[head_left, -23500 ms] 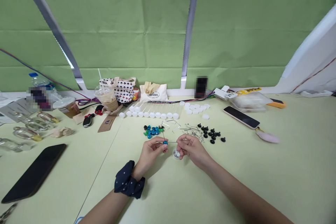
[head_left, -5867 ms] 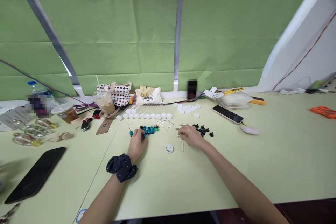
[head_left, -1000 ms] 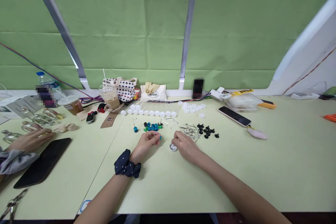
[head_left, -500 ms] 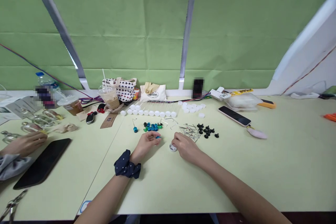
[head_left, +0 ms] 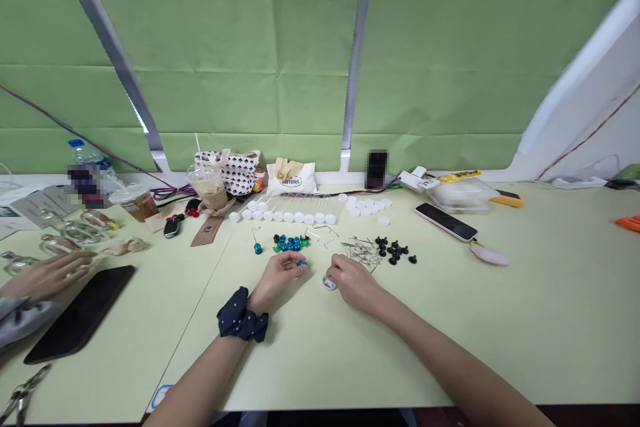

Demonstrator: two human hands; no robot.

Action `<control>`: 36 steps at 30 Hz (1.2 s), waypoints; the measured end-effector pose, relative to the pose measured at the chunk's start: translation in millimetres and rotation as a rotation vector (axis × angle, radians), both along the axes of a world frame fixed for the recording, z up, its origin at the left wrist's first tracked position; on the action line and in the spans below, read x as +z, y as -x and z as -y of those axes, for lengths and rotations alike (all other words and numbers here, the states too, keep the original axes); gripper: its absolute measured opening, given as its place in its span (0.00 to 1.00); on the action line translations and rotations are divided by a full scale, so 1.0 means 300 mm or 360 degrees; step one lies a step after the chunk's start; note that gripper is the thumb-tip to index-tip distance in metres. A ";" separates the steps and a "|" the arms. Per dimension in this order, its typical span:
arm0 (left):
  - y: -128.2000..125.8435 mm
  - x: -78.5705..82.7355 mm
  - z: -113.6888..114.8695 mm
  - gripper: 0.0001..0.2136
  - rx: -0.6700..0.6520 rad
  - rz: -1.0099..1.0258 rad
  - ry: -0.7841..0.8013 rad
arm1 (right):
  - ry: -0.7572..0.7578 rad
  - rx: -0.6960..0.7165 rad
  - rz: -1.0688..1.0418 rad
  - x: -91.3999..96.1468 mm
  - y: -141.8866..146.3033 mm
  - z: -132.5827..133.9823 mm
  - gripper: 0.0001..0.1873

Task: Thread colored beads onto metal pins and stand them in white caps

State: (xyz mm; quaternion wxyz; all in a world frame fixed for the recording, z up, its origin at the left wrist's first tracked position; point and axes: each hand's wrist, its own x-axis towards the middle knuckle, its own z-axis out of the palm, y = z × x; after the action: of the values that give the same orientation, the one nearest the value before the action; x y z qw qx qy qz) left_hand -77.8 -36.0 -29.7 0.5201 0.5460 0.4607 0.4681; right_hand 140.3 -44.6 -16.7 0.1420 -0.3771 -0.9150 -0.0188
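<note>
In the lower centre of the frame, the left hand (head_left: 278, 275) has its thumb and index finger clamped on a small shiny blue bead (head_left: 301, 263). Just to the right, the right hand (head_left: 356, 281) has its fingers gathered together over the edge of a small round white dish (head_left: 329, 287); whether they grip anything is hidden. Small greyish bits show inside the dish, too blurred to identify.

Above the hands lie a cluster of glossy blue and green beads (head_left: 291, 245), a tangle of thin silver metal rods (head_left: 364, 254) and a group of black mushroom-shaped pieces (head_left: 395, 251).

At left of centre, a clear plastic cup with a straw (head_left: 213, 192) holds a milky brown drink, and a lidded plastic cup (head_left: 136, 203) holds something brown. A clear plastic bottle with a blue cap (head_left: 86, 159) stands farther left, its blue label illegible.

Black lettering on the cream cloth bag (head_left: 291, 181) at upper centre seems to read "barnnet". The yellow packet (head_left: 460, 176) at right bears dark print too small to read.
</note>
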 end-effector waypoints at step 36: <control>-0.012 0.001 0.013 0.17 -0.0216 -0.0099 -0.0024 | 0.0220 0.0022 -0.0149 -0.007 0.002 0.004 0.11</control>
State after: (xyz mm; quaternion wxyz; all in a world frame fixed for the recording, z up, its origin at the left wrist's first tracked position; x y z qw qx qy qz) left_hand -74.1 -39.8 -29.4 0.5320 0.5942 0.4350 0.4180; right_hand 139.7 -45.7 -18.7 0.1583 -0.3802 -0.9091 0.0630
